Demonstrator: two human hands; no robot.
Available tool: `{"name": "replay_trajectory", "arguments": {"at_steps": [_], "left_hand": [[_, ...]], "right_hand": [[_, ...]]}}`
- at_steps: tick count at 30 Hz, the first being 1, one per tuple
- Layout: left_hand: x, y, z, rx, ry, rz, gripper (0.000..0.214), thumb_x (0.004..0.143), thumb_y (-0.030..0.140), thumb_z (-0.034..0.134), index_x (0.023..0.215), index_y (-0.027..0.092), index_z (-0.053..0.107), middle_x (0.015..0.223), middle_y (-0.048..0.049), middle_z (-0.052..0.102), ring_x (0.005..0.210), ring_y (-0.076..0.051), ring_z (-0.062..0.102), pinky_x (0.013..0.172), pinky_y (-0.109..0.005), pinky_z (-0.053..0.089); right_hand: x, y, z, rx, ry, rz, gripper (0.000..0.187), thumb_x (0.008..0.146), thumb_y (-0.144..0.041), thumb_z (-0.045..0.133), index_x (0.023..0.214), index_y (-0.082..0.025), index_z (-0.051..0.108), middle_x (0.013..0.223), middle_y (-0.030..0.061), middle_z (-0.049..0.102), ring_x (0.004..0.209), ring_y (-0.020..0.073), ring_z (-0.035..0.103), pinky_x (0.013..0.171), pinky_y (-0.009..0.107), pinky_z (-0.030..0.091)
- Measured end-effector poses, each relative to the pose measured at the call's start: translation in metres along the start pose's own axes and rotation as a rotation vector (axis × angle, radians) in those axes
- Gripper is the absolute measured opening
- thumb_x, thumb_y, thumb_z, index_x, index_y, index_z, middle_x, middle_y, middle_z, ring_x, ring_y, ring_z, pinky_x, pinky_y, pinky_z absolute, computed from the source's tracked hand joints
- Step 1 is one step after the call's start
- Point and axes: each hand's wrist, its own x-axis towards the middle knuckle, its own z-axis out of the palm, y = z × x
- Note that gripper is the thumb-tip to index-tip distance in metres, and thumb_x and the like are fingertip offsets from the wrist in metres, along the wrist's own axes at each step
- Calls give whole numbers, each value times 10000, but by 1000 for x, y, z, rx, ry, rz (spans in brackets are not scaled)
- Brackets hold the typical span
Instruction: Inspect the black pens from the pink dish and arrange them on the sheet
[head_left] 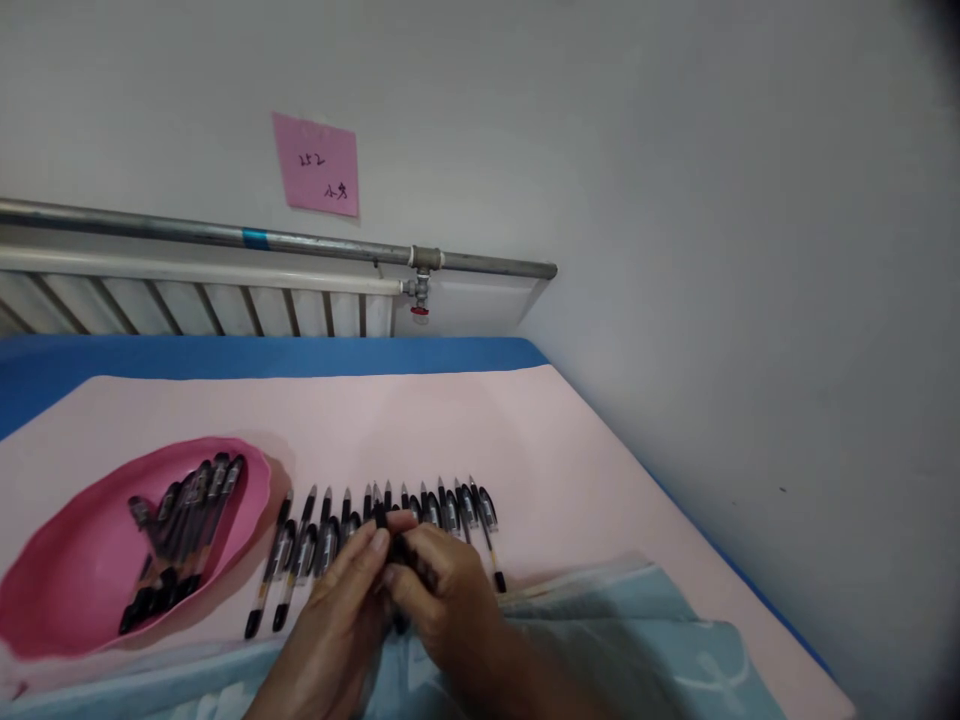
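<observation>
My left hand (341, 600) and my right hand (442, 590) meet low in the middle of the head view, fingers pinched together on one black pen (397, 550). They hover over a row of several black pens (375, 525) lying side by side on the pink sheet (487, 430). To the left, a pink oval tray (67, 590) holds several more black pens (184, 520) in a loose pile.
A light blue cloth (637, 650) covers the near edge. The pink sheet lies on a blue table (225, 355) pushed against a white wall (712, 250). Behind it run a white radiator (187, 300), a metal pipe (300, 240) and a pink note (315, 165).
</observation>
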Motion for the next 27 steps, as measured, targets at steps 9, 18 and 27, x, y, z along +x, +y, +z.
{"name": "replay_trajectory", "arguments": {"at_steps": [9,18,27], "left_hand": [[4,6,-10,258,-158,-11,440,730,478,578,1021,153,631,1011,-121,654,1019,-258,562,830,-354,463],[3,13,-10,339,-83,-31,367,714,451,607,931,157,637,970,-98,648,914,-220,582,750,-301,465],[2,15,-8,380,-114,-55,363,709,470,603,910,170,640,995,-92,638,923,-218,576,771,-308,451]], "right_hand": [[19,40,-72,2,296,176,223,799,-362,474,659,-189,458,534,-61,373,504,89,377,479,199,302],[27,73,-101,-417,185,481,189,702,-254,494,528,-188,464,449,-50,458,469,99,442,479,208,296],[24,76,-98,-511,118,511,109,680,-195,520,583,-192,471,458,-52,464,484,99,472,476,198,285]]}}
